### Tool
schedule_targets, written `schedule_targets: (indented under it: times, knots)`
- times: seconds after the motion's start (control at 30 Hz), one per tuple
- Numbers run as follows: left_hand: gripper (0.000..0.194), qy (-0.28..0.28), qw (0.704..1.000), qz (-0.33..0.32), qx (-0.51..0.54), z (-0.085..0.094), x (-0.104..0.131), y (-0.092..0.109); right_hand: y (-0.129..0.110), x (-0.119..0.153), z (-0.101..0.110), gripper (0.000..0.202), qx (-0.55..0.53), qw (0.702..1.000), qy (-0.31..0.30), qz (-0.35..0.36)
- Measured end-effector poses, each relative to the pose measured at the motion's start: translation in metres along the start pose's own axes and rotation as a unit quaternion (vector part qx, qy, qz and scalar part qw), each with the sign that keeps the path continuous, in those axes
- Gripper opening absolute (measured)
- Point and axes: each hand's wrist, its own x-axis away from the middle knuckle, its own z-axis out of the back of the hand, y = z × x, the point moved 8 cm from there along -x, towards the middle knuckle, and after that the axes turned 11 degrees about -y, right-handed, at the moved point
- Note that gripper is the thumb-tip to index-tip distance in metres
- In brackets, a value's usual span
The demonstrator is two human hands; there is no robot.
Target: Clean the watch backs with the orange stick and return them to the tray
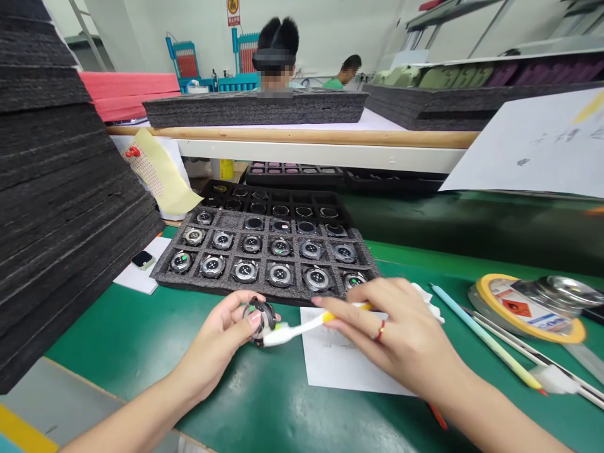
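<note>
My left hand (pixel 232 327) holds a round dark watch case (pixel 264 318) between thumb and fingers, above the green table. A white and yellow toothbrush (pixel 304 326) is gripped in my right hand (pixel 384 321), its head against the lower right side of the case. Just beyond both hands lies a grey foam tray (pixel 226 220) with rows of round watch cases in its compartments. A white sheet of paper (pixel 349 365) lies partly under my right hand.
Stacked black foam (pixel 51 163) rises at the left. A small watch (pixel 143 259) rests on paper beside the tray. At the right are a yellow tape roll (pixel 486 296) and a pen (pixel 488 340). A shelf edge (pixel 306 151) crosses behind; two people sit beyond it.
</note>
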Motion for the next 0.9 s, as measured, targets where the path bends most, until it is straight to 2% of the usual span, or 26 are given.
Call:
schedule_targets:
  times: [0.13,0.3,0.43,0.6,0.77,0.83,0.9]
  knots:
    - [0.041,-0.013,1.0,-0.002,-0.009,-0.002,0.0,0.001,0.018,0.003,0.004,0.021,0.029,0.997,0.028,-0.072]
    - [0.039,-0.01,1.0,-0.012,-0.001,-0.003,0.0,0.003,0.009,0.003,-0.006,0.027,-0.046,0.998,-0.008,-0.033]
    - [0.036,0.001,1.0,0.005,0.019,-0.003,0.001,0.0,0.018,0.005,-0.003,0.026,-0.023,0.996,0.011,-0.083]
    - [0.041,0.027,0.999,-0.004,0.024,-0.002,0.002,0.003,0.006,0.003,0.0,0.025,-0.038,0.999,-0.001,-0.017]
    - [0.049,0.05,0.998,-0.008,0.044,0.002,0.004,0.002,0.007,0.003,0.006,0.02,0.01,0.998,0.019,-0.055]
    - [0.054,0.044,0.998,-0.006,0.038,0.002,0.004,0.001,-0.001,0.001,0.005,0.021,-0.004,0.999,0.011,-0.03]
    - [0.049,0.044,0.999,-0.009,0.027,0.004,0.003,0.001,-0.007,0.0,0.003,0.023,-0.003,1.0,-0.007,-0.004]
